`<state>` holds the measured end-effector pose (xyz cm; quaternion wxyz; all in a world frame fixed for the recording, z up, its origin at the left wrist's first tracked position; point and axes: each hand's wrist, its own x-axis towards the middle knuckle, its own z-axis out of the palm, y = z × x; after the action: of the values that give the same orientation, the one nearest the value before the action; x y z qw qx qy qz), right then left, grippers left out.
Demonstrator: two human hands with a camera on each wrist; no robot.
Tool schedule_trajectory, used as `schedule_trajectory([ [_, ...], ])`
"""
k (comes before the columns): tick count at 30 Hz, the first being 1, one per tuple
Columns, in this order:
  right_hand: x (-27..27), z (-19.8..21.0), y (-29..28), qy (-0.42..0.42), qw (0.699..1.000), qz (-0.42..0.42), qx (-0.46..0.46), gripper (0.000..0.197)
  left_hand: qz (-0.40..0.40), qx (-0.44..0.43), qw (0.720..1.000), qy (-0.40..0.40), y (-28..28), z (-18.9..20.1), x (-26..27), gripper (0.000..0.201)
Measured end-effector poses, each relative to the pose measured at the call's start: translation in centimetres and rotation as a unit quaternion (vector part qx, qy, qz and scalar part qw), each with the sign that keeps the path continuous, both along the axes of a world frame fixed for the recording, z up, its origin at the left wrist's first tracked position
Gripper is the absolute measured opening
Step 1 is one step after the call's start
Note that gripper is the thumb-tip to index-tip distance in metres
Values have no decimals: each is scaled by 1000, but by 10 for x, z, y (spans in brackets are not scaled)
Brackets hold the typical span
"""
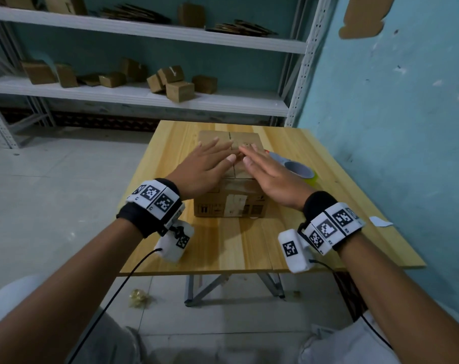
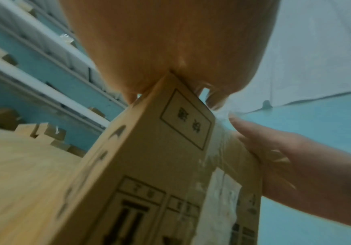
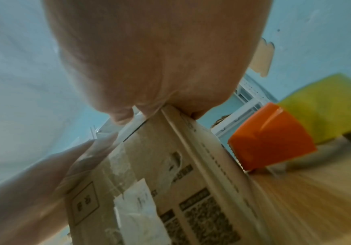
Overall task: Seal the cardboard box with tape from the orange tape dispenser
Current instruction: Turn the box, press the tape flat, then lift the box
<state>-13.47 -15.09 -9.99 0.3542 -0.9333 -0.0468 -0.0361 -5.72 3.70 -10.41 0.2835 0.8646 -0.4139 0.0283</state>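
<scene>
A: What's each grip doing?
B: Both released: left hand [image 1: 202, 170] and right hand [image 1: 271, 177] lie flat, fingers straight, on the cardboard box [image 1: 229, 203], mid-desk [image 1: 233, 248]
A: And the orange tape dispenser [image 3: 272, 137]?
B: On the desk just beside the box's right side, its yellow-green roll toward the wall; I judge the right hand nearer

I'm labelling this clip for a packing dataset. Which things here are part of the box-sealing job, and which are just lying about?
Part of the job:
cardboard box
orange tape dispenser, beside the box
left hand and right hand, both flat on the box top

Just lying about:
small boxes on the shelf
paper scrap at the table edge
crumpled wad on the floor
</scene>
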Motion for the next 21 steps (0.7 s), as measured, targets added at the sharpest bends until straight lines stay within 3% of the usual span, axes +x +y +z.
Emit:
schedule_trajectory([
  [5, 2, -9, 2, -26, 988, -6, 150, 53, 30, -111, 990, 82, -2, 1, -4, 56],
  [12, 5, -21, 8, -69, 930, -20, 360, 61, 61, -258, 947, 179, -6, -3, -6, 46],
  [15, 5, -23, 11, -84, 911, -42, 402, 66, 67, -313, 922, 217, -8, -5, -5, 46],
  [21, 4, -23, 19, -101, 896, -62, 428, 60, 42, -339, 919, 198, -7, -14, -1, 53],
])
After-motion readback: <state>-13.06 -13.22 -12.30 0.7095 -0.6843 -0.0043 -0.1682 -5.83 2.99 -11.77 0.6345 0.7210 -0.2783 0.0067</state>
